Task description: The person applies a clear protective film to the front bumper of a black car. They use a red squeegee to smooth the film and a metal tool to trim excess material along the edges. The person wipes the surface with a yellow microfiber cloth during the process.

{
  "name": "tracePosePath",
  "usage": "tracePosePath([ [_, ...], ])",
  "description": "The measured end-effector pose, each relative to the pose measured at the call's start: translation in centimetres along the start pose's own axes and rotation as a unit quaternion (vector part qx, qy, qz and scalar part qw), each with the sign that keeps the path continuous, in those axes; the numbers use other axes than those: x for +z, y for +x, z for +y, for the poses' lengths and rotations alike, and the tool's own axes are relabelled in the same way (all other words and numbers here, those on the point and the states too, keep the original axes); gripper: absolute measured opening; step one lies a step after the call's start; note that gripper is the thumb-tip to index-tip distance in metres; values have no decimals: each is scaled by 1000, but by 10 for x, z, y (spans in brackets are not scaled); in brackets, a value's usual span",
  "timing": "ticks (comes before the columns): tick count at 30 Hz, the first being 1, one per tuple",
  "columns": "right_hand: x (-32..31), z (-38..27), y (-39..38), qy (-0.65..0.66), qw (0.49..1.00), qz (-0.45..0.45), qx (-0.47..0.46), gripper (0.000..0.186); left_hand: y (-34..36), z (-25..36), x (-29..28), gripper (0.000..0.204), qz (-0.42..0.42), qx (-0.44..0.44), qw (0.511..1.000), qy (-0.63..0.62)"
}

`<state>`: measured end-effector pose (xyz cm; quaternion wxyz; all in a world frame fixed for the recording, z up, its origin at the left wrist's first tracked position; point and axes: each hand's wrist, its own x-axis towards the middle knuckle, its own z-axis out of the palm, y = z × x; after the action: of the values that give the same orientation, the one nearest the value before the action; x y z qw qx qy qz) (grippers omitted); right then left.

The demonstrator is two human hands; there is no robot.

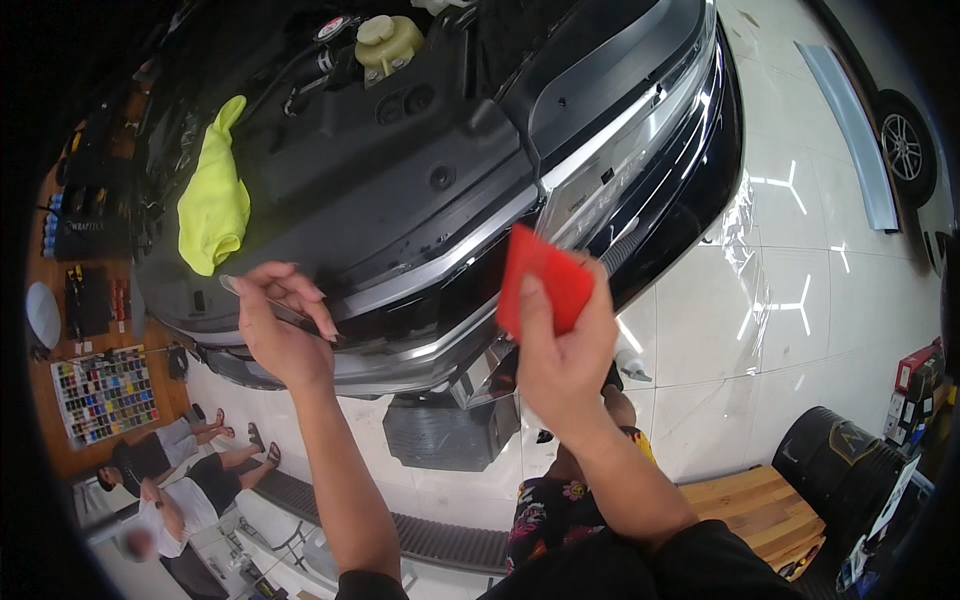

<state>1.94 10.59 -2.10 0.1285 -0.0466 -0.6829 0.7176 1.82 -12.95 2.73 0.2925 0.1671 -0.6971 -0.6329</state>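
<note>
My right hand [563, 350] holds a flat red squeegee card [543, 280] up against the front of a dark car, by its headlight [640, 150]. My left hand [283, 320] pinches the edge of a thin clear film [262, 297] at the chrome trim strip [420, 275] along the car's front edge. The hood is up, and a dark plastic engine-bay cover [400, 170] shows above both hands.
A yellow-green cloth [213, 200] lies on the engine-bay cover at left. A pale fluid tank [388, 40] sits at the back. Two people sit at lower left [170, 480]. Glossy white floor tiles [800, 300], a wooden platform [760, 510], a black drum [840, 460].
</note>
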Motion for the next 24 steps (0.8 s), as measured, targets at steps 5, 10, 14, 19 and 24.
tracePosePath([
  [5,-6,-13,31,-16,1000,-3,-3,22,2,1,-2,57,-10,-13,1000,-17],
  [10,-2,-22,34,-43,999,15,-7,22,1,7,4,53,-6,-26,1000,4],
  [14,-8,-26,8,11,998,32,46,23,1,7,4,54,-12,-27,999,16],
  [19,-6,-15,6,-20,999,3,43,20,3,8,3,56,-22,-23,999,14],
  [24,-9,-9,18,21,998,-9,59,18,2,9,7,55,-16,-26,999,23],
])
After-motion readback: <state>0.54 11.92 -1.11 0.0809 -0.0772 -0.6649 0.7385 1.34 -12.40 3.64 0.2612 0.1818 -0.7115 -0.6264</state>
